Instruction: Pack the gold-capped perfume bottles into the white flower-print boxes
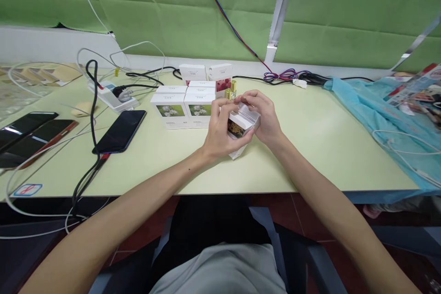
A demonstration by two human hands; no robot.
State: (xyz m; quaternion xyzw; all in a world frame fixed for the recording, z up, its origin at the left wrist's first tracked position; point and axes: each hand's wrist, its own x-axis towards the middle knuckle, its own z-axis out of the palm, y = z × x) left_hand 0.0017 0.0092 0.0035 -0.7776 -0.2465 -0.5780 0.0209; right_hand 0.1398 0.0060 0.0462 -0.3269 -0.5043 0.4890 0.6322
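My left hand (220,131) is wrapped around a small white carton (242,123) with a dark picture of yellow flowers on its front. The carton is tilted over the table, and its top looks open. My right hand (265,117) grips the carton's far right side, its fingers bent over the raised top flap. Just behind my fingers stand small gold-coloured cylinders (228,93), partly hidden by my hands. To the left, white cartons (168,111) with white-flower pictures stand close together. Behind them are white cartons with red pictures (220,76).
Black phones (120,132) lie on the left of the table (193,177), beside a white power strip (108,96) and loose cables. A blue cloth (365,119) covers the right end, with a white cord on it. Bundled wires (282,75) run along the green-covered wall.
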